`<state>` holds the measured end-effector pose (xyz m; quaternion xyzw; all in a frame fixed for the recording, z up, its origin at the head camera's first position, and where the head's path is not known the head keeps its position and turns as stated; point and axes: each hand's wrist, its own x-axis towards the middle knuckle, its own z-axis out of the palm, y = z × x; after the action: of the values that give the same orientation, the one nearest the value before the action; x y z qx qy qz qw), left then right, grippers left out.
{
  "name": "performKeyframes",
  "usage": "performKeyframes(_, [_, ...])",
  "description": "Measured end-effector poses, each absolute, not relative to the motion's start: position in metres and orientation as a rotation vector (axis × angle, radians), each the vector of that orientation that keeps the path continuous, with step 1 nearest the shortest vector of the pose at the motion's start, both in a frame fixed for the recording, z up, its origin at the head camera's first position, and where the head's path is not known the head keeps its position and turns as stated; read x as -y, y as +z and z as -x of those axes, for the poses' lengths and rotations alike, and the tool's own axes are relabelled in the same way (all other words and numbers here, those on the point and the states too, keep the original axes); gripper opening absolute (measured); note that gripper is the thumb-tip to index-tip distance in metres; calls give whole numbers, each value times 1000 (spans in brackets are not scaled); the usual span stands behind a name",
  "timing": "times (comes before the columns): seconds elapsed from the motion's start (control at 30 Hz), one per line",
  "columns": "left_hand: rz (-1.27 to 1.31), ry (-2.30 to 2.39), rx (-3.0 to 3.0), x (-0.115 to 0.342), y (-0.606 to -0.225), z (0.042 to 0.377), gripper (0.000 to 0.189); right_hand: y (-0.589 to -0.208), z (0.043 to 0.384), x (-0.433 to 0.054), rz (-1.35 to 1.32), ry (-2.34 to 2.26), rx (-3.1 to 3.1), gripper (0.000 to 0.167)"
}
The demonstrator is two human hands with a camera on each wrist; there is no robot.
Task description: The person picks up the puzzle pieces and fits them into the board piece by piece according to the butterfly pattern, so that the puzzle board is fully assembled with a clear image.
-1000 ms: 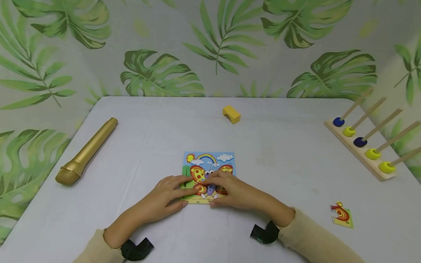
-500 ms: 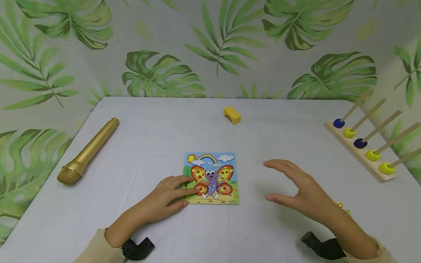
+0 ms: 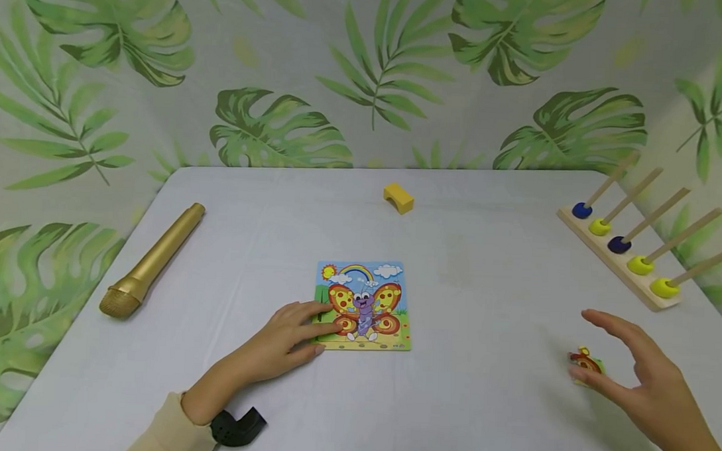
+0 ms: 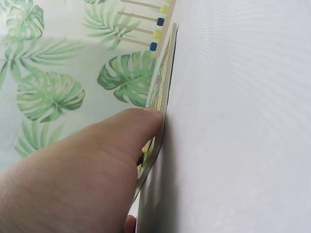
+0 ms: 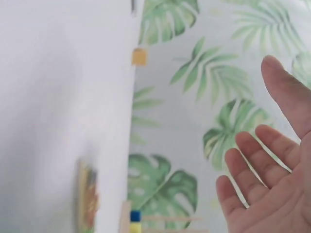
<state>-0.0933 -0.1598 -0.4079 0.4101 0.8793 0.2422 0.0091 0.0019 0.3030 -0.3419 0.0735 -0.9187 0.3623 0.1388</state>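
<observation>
A square butterfly jigsaw puzzle [image 3: 373,286] lies flat on the white table. My left hand [image 3: 285,332] rests at its left side, fingers spread over the picture. In the left wrist view the left thumb [image 4: 146,116] touches the edge of the puzzle board [image 4: 166,82]. Farther right, my right hand [image 3: 650,385] holds nothing; its thumb and fingers are spread wide apart. A loose puzzle piece [image 3: 584,358], red and yellow, lies just beyond the right thumb, which partly overlaps it in the head view. From the right wrist that piece [image 5: 89,196] appears blurred, clear of the fingers.
A gold microphone [image 3: 153,258] lies at the left of the table [image 3: 266,215]. A yellow arched block [image 3: 399,197] sits near the back edge. At the right stands a wooden peg rack [image 3: 628,261] with blue and yellow beads on several slanting pegs.
My right hand has left the puzzle and moved right to the loose piece, uncovering the butterfly picture. The left hand has stayed on the puzzle.
</observation>
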Motion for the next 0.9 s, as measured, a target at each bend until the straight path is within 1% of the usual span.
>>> performKeyframes(0.27, [-1263,739,-2750,159,-407,93,40,-380,-10,-337,-128,1016,2841,76])
performKeyframes(0.5, [-1261,744,-2744,159,-407,93,39,-400,-3,-355,-128,887,3000,74])
performKeyframes(0.7, [-1266,740,-2746,159,-407,93,39,-406,-1,-360,-169,862,3045,63])
performKeyframes(0.9, [-1265,745,-2748,160,-407,93,39,-406,5,-357,-281,802,2951,48])
